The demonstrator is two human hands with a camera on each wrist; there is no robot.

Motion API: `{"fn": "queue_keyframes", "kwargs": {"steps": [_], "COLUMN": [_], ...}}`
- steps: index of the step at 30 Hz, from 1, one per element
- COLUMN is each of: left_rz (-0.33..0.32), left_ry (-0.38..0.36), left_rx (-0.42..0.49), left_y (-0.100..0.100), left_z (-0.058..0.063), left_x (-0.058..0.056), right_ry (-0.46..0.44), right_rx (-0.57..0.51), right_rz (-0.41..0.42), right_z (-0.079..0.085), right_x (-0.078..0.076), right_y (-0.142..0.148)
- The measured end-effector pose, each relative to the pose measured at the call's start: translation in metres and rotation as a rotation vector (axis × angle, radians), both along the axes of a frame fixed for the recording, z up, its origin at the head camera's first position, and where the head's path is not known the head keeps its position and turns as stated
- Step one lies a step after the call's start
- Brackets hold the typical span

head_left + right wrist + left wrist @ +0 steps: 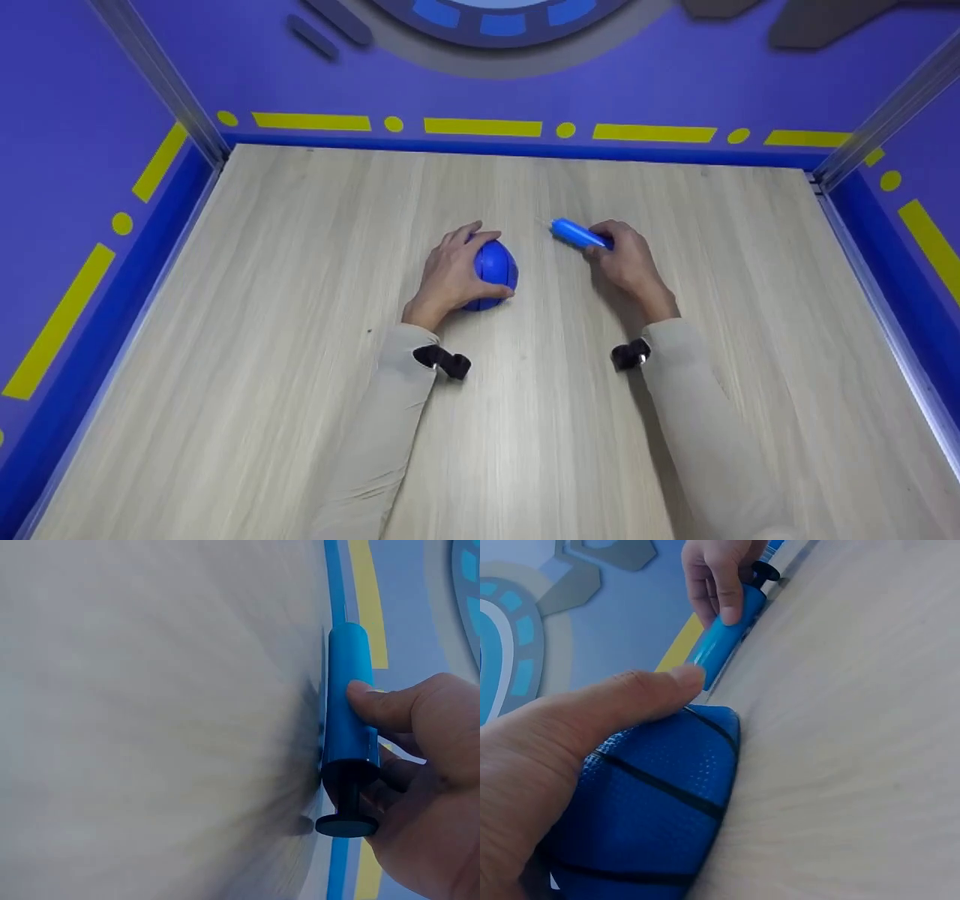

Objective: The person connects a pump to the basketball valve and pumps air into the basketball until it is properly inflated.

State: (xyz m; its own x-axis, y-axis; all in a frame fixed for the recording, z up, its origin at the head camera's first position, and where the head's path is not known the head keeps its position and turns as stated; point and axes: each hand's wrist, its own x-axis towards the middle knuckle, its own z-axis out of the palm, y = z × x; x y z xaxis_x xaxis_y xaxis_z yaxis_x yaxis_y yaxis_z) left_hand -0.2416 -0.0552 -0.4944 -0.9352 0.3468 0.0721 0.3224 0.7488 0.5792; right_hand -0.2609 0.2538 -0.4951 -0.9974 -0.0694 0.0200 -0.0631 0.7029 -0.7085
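A soft, partly flattened blue ball (494,273) with black seams lies on the wooden table (300,300). My left hand (450,274) grips it from the left, thumb laid over the top (641,701). The ball (652,810) fills the lower left wrist view. My right hand (628,262) holds a blue hand pump (577,234) low over the table, its thin needle pointing left toward the ball, a short gap away. In the right wrist view the pump's blue barrel (349,701) is pinched between thumb and fingers, and its black plunger handle (346,823) sits against the palm.
The light wooden table is walled by purple panels with yellow markings (480,126) at the back and both sides. Metal corner posts (161,79) stand at the back corners. Bare wood lies all around the hands.
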Motion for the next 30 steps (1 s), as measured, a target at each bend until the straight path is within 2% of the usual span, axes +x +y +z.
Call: {"fn": "queue_keyframes", "kwargs": {"steps": [13,21,25,30], "left_rz": [0.008,0.011,0.017,0.034], "left_ry": [0.087,0.114,0.142,0.178], "left_rx": [0.062,0.104,0.117,0.127], "left_y": [-0.001,0.000,0.000,0.000], "left_z": [-0.010,-0.014,-0.015,-0.016], "left_x": [0.000,-0.002,-0.002,-0.002], "right_ry": [0.055,0.020,0.012,-0.039], "right_rx": [-0.161,-0.265,-0.361,-0.427], "right_rz": [-0.045,-0.068,-0.070,-0.113], "right_z": [0.001,0.007,0.010,0.014], "right_x": [0.018,0.029,0.033,0.036], "right_y": [0.000,0.001,0.000,0.000]}}
